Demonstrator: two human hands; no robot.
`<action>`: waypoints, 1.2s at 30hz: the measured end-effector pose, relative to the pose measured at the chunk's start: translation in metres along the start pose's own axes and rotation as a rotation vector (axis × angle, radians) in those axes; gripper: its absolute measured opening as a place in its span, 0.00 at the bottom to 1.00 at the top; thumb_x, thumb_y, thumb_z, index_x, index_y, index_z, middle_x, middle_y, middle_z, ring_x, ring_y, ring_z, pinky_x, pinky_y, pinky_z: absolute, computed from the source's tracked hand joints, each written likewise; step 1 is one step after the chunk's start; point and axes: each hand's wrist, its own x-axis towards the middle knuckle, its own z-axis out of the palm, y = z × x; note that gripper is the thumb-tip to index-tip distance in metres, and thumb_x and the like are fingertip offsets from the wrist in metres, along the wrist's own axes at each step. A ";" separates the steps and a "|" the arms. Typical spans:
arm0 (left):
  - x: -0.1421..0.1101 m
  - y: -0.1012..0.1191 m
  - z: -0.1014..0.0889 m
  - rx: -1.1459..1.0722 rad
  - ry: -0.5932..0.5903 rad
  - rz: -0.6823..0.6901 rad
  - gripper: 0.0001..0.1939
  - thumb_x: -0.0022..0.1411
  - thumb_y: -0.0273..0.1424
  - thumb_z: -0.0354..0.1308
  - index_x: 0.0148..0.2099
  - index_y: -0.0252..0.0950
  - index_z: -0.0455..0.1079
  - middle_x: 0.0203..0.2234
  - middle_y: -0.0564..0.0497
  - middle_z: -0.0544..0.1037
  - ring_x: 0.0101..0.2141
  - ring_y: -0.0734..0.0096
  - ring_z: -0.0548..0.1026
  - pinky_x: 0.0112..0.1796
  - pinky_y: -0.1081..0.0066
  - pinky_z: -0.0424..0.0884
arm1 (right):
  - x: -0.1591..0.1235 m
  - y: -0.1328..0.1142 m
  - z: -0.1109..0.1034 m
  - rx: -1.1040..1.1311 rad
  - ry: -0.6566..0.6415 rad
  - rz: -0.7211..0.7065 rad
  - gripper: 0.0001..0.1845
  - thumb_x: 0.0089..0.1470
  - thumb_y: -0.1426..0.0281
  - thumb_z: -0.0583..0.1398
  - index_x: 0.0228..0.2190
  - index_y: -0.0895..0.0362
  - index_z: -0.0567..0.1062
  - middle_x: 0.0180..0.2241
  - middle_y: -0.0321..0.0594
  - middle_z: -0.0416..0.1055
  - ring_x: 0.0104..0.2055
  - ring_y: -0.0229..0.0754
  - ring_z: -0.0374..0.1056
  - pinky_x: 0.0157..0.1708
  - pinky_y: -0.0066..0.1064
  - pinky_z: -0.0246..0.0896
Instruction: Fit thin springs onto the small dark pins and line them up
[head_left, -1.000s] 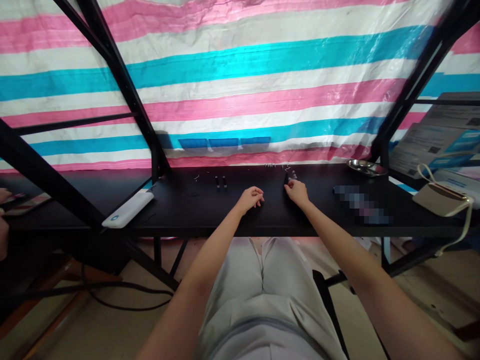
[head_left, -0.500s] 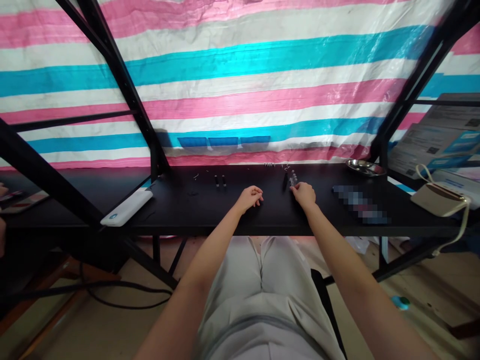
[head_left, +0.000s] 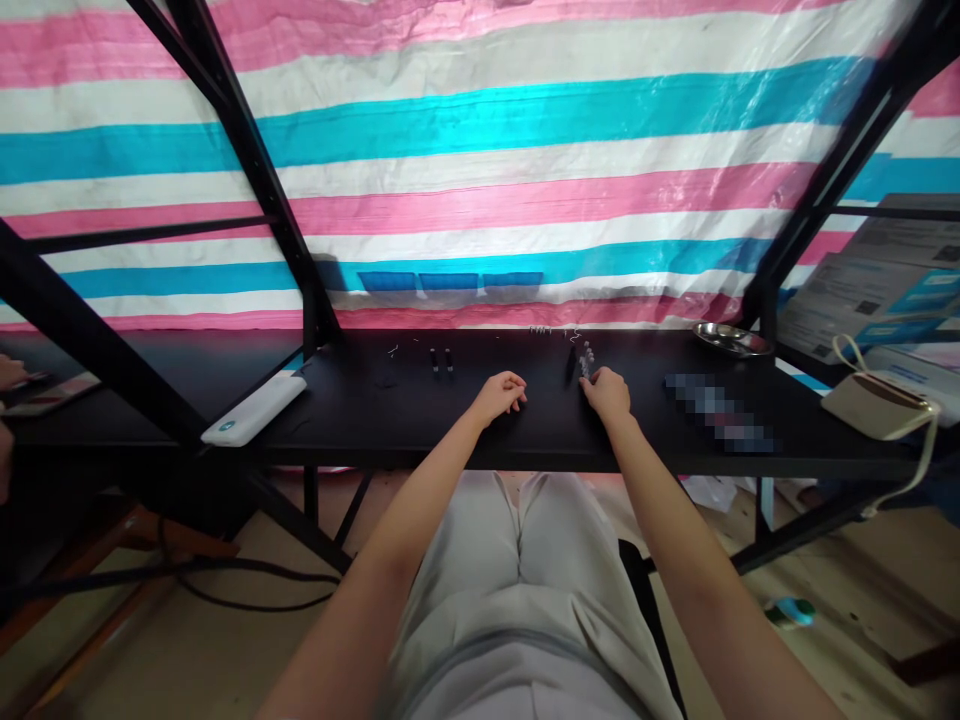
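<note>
My left hand [head_left: 501,396] rests on the black table, loosely curled with its fingers a little apart and nothing visible in them. To its right, my right hand [head_left: 609,393] is closed in a pinch at the near end of a cluster of small clear-grey pieces [head_left: 587,353]. What lies between its fingertips looks like one of these pieces, but is too small to make out fully. Just left of the cluster lies a slim black piece [head_left: 571,359]. Two short black sticks with pale ends, a left one [head_left: 433,361] and a right one [head_left: 448,361], lie farther left.
Tiny white bits [head_left: 540,330] line the table's back edge. A metal dish [head_left: 731,340], a blurred-out object [head_left: 716,412] and a beige bag [head_left: 877,404] are at the right. A white device [head_left: 255,411] lies left, by the black frame post [head_left: 266,190]. Another person's hand [head_left: 9,372] shows far left.
The view has shifted very slightly. Both hands stay in almost the same places, with my right hand still at the small pieces.
</note>
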 end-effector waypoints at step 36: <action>0.033 0.040 -0.127 1.634 -0.230 0.391 0.11 0.52 0.18 0.52 0.37 0.33 0.70 0.33 0.44 0.77 0.43 0.61 0.69 0.52 0.55 0.50 | -0.012 -0.008 0.005 0.066 0.184 -0.370 0.13 0.55 0.64 0.52 0.22 0.55 0.67 0.25 0.38 0.68 0.25 0.37 0.60 0.25 0.28 0.42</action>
